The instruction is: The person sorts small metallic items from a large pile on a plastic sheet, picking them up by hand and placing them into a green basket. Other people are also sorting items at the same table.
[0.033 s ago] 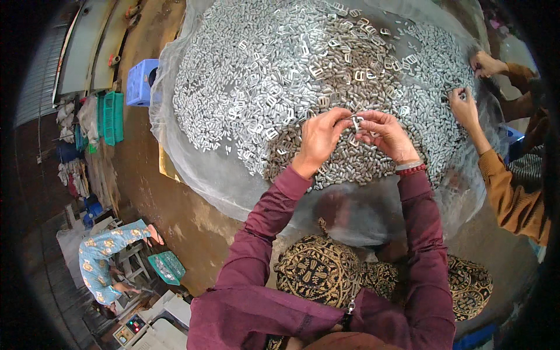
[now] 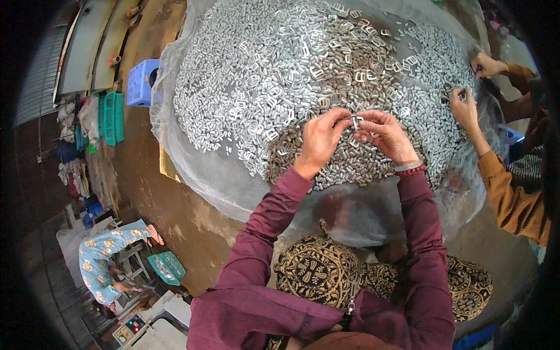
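Observation:
Over the pile, my two hands meet with their fingertips nearly touching. My right hand [image 2: 386, 134] pinches a small pale metal buckle [image 2: 356, 122], a slotted frame. The fingers of my left hand [image 2: 319, 139] are closed at the buckle's upper left end and seem to grip it too; the fingertips partly hide the contact. Beneath them spreads a heap of small grey capsule-shaped metal pieces [image 2: 356, 166], darker in the middle and paler around. Several loose flat buckles [image 2: 317, 72] lie scattered on top.
A translucent sheet [image 2: 192, 169] lies under the heap. At the right, a co-worker's hands [image 2: 465, 111] are at the pile's edge. A blue crate [image 2: 139, 84] and green baskets [image 2: 113, 118] stand left. Lower left, a person in patterned clothes [image 2: 96, 262] bends near a green tray [image 2: 166, 267].
My hands and the buckle hold almost the same place, with only a very slight shift of my left hand. The bending person's arm at lower left has moved a little.

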`<state>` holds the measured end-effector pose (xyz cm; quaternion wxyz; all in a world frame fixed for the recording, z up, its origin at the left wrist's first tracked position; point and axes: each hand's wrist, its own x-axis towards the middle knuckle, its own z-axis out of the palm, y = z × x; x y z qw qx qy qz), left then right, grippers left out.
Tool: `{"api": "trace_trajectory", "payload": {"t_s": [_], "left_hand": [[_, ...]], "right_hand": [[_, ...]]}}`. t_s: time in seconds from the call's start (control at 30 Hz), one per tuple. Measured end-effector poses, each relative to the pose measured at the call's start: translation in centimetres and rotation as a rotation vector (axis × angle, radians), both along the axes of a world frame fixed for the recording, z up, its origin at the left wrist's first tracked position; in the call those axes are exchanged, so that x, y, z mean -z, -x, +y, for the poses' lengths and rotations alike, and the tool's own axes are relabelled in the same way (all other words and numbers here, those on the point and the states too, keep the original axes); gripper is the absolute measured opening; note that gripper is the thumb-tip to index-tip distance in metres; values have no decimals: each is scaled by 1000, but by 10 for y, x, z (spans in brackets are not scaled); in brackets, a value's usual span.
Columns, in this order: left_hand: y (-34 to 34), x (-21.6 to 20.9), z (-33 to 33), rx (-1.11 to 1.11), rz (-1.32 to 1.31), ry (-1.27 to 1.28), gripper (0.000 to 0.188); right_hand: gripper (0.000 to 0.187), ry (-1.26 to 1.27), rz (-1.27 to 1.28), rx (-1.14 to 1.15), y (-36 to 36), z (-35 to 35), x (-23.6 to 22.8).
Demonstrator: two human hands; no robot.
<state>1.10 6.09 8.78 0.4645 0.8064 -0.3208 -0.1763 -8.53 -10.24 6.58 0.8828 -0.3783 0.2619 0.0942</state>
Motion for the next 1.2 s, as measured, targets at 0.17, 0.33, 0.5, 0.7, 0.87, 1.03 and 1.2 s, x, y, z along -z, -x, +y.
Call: {"api": "trace_trajectory", "payload": {"t_s": [0.17, 0.33, 0.5, 0.7, 0.87, 1.03, 1.2], "left_hand": [[-6, 28, -5, -146, 57, 318, 15], [0, 21, -5, -164, 569, 238, 19], [3, 0, -13, -152, 383, 183, 25], [0, -2, -13, -109, 327, 68, 27], [-7, -11, -21, -191, 862, 242, 19], [-5, -5, -21, -282, 1300, 424, 12], [-11, 16, -16, -482, 1273, 672, 10]], "right_hand": [[25, 0, 44, 60, -10, 2, -7], [21, 60, -24, 108, -4, -5, 5], [27, 108, -136, -9, -6, 6, -6], [20, 423, -187, -25, -6, 0, -3], [19, 1402, -257, 323, -12, 34, -20], [27, 1452, -470, 398, -5, 32, -27], [27, 1410, -708, 103, -8, 41, -40]]}}
